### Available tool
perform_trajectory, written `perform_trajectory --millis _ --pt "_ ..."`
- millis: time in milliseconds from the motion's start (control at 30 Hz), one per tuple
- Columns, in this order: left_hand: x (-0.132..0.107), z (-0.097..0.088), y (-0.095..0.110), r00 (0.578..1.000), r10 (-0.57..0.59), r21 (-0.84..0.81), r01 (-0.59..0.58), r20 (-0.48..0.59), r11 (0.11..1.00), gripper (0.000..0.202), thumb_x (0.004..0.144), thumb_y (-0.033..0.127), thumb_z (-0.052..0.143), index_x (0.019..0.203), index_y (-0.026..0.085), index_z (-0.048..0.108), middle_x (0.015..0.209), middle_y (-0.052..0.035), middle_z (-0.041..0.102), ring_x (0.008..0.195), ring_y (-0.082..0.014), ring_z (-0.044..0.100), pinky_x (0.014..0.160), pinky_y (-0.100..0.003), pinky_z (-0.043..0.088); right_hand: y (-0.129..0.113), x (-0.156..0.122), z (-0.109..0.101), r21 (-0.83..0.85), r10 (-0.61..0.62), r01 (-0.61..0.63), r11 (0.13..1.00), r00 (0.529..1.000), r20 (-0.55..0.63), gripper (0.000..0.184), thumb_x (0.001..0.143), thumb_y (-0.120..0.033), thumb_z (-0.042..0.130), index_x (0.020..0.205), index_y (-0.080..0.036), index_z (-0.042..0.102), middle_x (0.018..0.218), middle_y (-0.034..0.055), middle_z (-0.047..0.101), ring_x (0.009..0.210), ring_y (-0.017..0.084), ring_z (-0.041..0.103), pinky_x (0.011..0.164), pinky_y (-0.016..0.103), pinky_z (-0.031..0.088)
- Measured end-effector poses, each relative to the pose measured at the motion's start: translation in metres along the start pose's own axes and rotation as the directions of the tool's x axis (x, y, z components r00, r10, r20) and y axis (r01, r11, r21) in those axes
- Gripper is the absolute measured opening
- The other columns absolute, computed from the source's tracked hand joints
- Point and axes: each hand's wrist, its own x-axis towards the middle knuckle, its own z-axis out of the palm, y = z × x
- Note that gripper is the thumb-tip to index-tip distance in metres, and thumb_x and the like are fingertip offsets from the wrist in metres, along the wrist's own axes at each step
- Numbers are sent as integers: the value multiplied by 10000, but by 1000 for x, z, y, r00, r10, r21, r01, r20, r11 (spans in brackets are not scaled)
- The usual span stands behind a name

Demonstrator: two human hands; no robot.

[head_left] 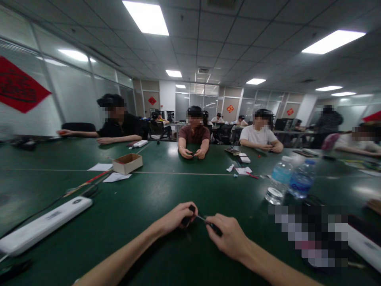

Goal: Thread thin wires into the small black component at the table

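My left hand (177, 215) is closed around a small black object (186, 221), whose kind I cannot make out, above the green table. My right hand (229, 233) is wrapped round the dark handle of a screwdriver (215, 229). Its thin metal shaft points left, toward the black object. The tip reaches my left fingers, and I cannot tell whether it touches the black part. Both hands are close together in the lower middle of the view.
Two water bottles (279, 180) stand to the right on the green table (166, 190). White power strips (47, 224) lie at both sides. An open cardboard box (127, 163) and papers (116, 177) sit at the left. Several people sit across the table.
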Motion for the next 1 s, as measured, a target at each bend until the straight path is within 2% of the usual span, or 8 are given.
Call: perform_trajectory --millis 233,467,733,1000 --pt "4 0 -6 999 34 -116 -32 19 993 378 860 406 368 985 127 589 763 -34 518 585 -111 394 447 -170 243 1 0 0 -10 20 -20 1000 1000 -17 200 902 -227 504 1056 -190 625 825 41 622 692 142 583 654 245 446" --pt "4 -1 -8 999 31 -171 -28 15 985 400 839 383 408 1044 103 607 797 -52 536 556 -97 380 433 -171 248 2 1 0 11 44 -44 999 999 -20 194 917 -248 500 1048 -187 629 842 45 635 684 146 592 644 254 459" --pt "7 -4 -11 999 14 -217 -23 -45 976 429 865 496 484 1005 107 599 767 -27 509 530 -72 379 439 -174 227 4 1 0 2 103 -103 995 994 -22 187 931 -268 487 1053 -205 613 881 39 631 728 157 600 693 278 469" --pt "6 -2 -11 1000 16 -213 -17 -8 977 493 874 564 455 1007 107 579 708 -13 500 494 -66 336 444 -180 217 3 1 1 -11 83 -83 997 997 -4 218 948 -285 464 1103 -205 596 923 51 632 782 172 605 715 292 473"
